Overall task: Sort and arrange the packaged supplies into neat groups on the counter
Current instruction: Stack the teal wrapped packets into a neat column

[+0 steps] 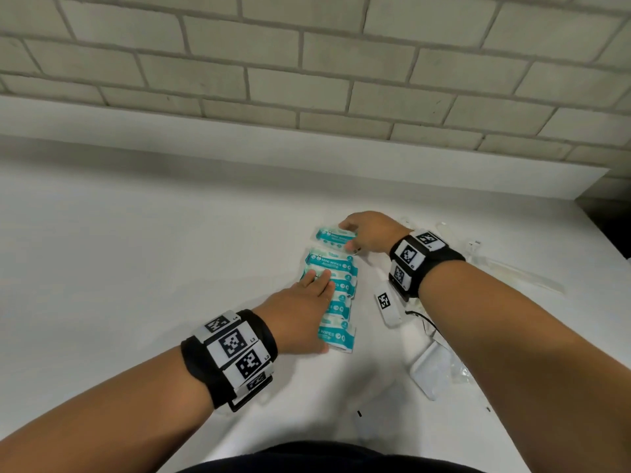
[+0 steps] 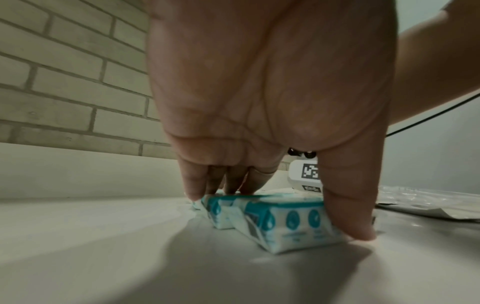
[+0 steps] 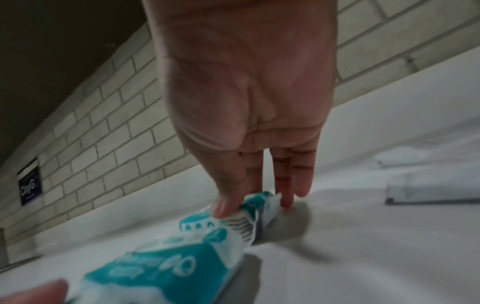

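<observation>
Counter (image 1: 136, 250) below brick wall (image 1: 307, 63)

The teal wipes packs (image 1: 333, 264) read "MINI WIPES"; the left wristband (image 1: 232, 349) tags read "L2", "L3".

Glossy plastic wipe packs (image 1: 336, 268), matt counter (image 1: 136, 268)
</observation>
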`<action>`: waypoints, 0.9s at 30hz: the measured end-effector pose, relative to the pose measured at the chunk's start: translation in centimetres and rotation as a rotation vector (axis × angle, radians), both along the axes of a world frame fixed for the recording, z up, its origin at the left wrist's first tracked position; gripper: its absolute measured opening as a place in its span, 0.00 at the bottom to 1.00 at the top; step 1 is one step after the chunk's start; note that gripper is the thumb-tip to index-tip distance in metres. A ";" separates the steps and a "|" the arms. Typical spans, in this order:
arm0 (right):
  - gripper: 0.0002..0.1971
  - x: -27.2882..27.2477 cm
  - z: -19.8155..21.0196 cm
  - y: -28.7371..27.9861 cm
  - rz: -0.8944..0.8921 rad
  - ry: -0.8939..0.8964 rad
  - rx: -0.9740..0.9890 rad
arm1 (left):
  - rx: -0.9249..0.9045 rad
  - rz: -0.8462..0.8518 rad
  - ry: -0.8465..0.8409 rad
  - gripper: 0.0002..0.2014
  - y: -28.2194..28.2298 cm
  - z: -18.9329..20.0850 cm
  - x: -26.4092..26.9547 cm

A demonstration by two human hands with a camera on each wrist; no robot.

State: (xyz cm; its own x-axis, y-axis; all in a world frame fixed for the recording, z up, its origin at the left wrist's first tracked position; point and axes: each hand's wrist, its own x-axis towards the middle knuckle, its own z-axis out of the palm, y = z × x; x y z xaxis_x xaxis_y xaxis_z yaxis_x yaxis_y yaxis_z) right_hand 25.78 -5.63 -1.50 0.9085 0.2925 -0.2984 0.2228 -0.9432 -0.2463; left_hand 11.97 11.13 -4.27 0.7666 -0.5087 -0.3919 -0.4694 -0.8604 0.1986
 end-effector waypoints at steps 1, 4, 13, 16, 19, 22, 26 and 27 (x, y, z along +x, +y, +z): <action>0.28 0.2 -0.1 0.5 0.024 0.023 -0.017 | 0.003 0.000 0.001 0.48 0.0 -0.1 0.0; 0.27 0.6 -0.1 1.2 0.024 0.033 -0.017 | 0.009 -0.004 -0.004 0.48 0.2 -0.2 -0.1; 0.18 1.2 0.0 1.7 0.037 0.083 -0.071 | 0.021 -0.020 -0.028 0.46 0.1 -0.4 0.0; 0.18 1.5 -0.1 1.8 0.066 0.102 -0.088 | 0.018 -0.020 -0.029 0.47 0.2 -0.3 0.0; 0.17 2.2 -0.2 1.8 0.082 0.125 -0.101 | 0.024 -0.019 -0.043 0.47 0.0 -0.3 0.3; 0.18 3.6 -0.3 1.7 0.096 0.119 -0.116 | 0.040 -0.014 -0.043 0.47 -0.4 -0.5 1.6; 0.22 6.2 -0.4 1.8 0.055 -0.043 -0.090 | 0.031 0.031 -0.042 0.47 -0.7 -0.4 5.9; 0.24 7.0 -0.5 1.7 0.046 -0.090 -0.081 | 0.023 0.037 -0.042 0.47 -0.7 -0.4 7.3</action>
